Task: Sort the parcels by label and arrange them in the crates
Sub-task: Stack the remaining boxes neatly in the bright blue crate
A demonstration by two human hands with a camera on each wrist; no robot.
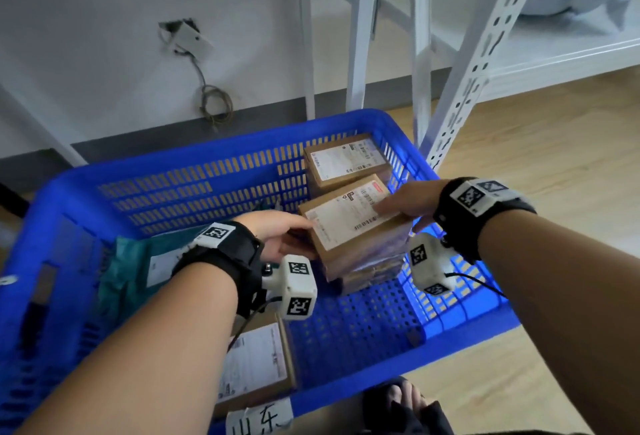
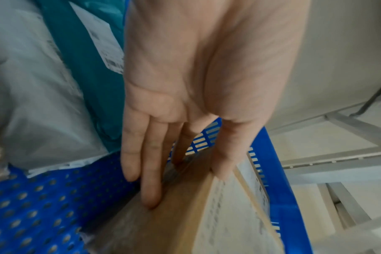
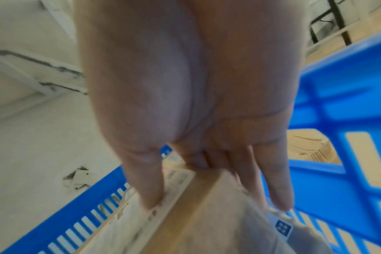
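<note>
Blue crate (image 1: 221, 157): cardboard parcel (image 1: 349, 223) gripped between both hands' fingers (image 2: 150, 173), thumbs on top.

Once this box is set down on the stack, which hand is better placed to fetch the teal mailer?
Left, probably. The left hand grips the cardboard box on the side nearest the teal mailer; the right hand holds the far end.

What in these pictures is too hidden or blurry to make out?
- Label print on the held box: too small in the head view, blurred in both wrist views.
- Boxes under it: covered by it.
- Handwritten tag on the blue crate: cut off by the bottom edge.
</note>
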